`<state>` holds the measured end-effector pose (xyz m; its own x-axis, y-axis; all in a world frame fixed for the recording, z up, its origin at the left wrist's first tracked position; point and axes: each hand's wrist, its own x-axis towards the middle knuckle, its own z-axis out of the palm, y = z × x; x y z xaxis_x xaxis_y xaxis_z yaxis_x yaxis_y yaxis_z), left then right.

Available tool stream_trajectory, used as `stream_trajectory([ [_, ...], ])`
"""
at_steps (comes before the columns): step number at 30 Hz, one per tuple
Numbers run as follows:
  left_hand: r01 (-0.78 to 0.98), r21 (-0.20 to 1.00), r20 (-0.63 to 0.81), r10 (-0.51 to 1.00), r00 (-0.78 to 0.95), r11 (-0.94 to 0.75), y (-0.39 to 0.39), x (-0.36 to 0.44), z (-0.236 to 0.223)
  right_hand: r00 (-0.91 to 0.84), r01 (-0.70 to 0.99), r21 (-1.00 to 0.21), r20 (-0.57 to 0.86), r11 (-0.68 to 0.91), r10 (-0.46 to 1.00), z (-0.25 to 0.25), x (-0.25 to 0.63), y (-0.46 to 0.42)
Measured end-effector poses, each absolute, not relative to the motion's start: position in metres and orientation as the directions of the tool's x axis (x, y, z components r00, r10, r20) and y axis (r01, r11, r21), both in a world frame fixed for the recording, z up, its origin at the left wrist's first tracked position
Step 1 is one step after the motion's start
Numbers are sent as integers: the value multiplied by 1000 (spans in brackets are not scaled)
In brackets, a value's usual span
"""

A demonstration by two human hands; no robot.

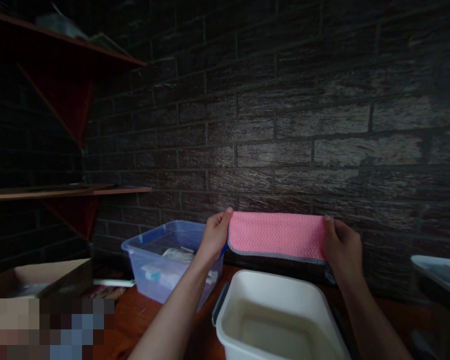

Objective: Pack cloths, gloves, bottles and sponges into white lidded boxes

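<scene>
A pink textured cleaning cloth [277, 236] with a black-and-white checked edge is stretched out between my two hands. My left hand [215, 234] pinches its left end, thumb on top. At the opposite end, my right hand [342, 245] grips the cloth with the fingers hidden behind it. The cloth looks folded along its straight top. It hangs above the far rim of a white plastic tub [281, 281], which holds what looks like cloudy water. A dark handle shows on the tub's left side.
Left of the tub stands a clear bluish plastic bin [161, 285] with white items inside. An open cardboard box [52, 272] is farther left, below wooden shelves [108, 190]. A dark brick wall [255, 125] rises behind. At the right edge is a pale-rimmed container [438, 265].
</scene>
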<state>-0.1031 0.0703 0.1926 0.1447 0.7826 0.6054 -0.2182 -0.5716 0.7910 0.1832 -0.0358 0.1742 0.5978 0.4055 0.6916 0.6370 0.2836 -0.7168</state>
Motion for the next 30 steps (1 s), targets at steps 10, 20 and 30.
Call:
stream_trajectory([
  [10, -227, 797, 594, 795, 125, -560, 74, -105, 192, 601, 618, -732, 675, 287, 428, 169, 187, -31],
  [20, -133, 786, 618, 779, 109, -604, 76, -115, 196, 629, 514, -761, 648, 396, 428, 171, 177, -26],
  [30, 2, 760, 648, 758, 70, -650, 63, -142, 211, 408, 601, -682, 710, 416, 574, 187, 169, -53],
])
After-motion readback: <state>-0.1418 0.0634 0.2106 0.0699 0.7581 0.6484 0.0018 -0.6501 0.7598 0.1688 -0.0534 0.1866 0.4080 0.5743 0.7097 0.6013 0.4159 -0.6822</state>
